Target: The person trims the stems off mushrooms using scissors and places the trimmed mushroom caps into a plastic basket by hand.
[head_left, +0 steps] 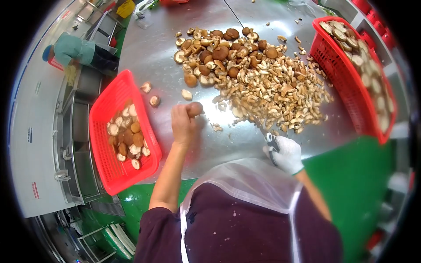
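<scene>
My bare left hand (182, 125) is closed on a brown-capped mushroom (194, 109) just above the steel table. My right hand (287, 154), in a white glove, grips a pair of scissors (271, 147) with dark and white handles; the blades point up and left toward the pile and are hard to make out. Beyond my hands lies a heap of whole mushrooms (220, 53), which runs into a spread of cut stems (280, 87) on the right. One pale mushroom piece (187, 94) rests close to my left hand, and two mushrooms (154, 101) sit farther left.
At the left edge stands a red basket (103, 131) with trimmed mushroom caps inside. Another red basket (337, 74), full of pale mushrooms, is on the right. A person in a teal top (76, 49) works at the sinks on the far left. Green floor (351, 175) shows at right.
</scene>
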The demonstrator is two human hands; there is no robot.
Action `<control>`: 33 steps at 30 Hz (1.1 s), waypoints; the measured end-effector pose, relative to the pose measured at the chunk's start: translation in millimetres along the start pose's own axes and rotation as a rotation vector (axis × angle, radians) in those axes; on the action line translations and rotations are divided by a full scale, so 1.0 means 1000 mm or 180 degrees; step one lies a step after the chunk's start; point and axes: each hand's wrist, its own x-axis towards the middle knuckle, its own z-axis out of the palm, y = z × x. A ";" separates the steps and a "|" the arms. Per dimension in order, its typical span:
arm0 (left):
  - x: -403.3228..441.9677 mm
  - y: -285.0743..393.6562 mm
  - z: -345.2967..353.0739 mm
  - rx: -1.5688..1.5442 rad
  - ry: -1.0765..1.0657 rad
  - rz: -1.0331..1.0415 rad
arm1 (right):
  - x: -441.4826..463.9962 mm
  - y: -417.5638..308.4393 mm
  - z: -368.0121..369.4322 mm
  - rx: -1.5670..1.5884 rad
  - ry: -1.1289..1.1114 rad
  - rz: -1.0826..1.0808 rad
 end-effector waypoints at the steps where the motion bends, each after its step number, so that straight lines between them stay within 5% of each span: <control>1: -0.002 -0.001 0.000 0.0098 0.0182 0.0140 | 0.000 -0.001 0.000 0.0016 -0.0008 -0.0007; 5: -0.030 -0.045 0.031 0.0487 -0.0582 0.0318 | 0.004 -0.002 -0.001 0.0052 0.0008 -0.0126; 8: -0.024 -0.023 0.027 -0.0541 -0.0359 -0.1166 | 0.000 -0.002 -0.002 0.0061 -0.0022 -0.0105; 12: -0.007 0.002 0.018 -0.4816 -0.0925 -0.3973 | 0.008 -0.012 -0.012 0.0002 -0.0444 0.0077; 17: -0.003 0.066 -0.004 -0.5449 -0.1434 -0.3842 | 0.023 -0.037 -0.030 -0.0251 -0.0875 0.0081; 22: -0.003 0.092 -0.008 -0.4926 -0.2056 -0.2777 | 0.024 -0.038 -0.035 -0.0518 -0.0800 0.0307; 23: -0.003 0.096 -0.010 -0.4835 -0.2125 -0.2708 | 0.022 -0.032 -0.031 -0.0566 -0.0347 -0.0045; 33: -0.001 0.107 -0.015 -0.3980 -0.2892 -0.1922 | 0.027 -0.010 -0.048 -0.0839 -0.0508 -0.0768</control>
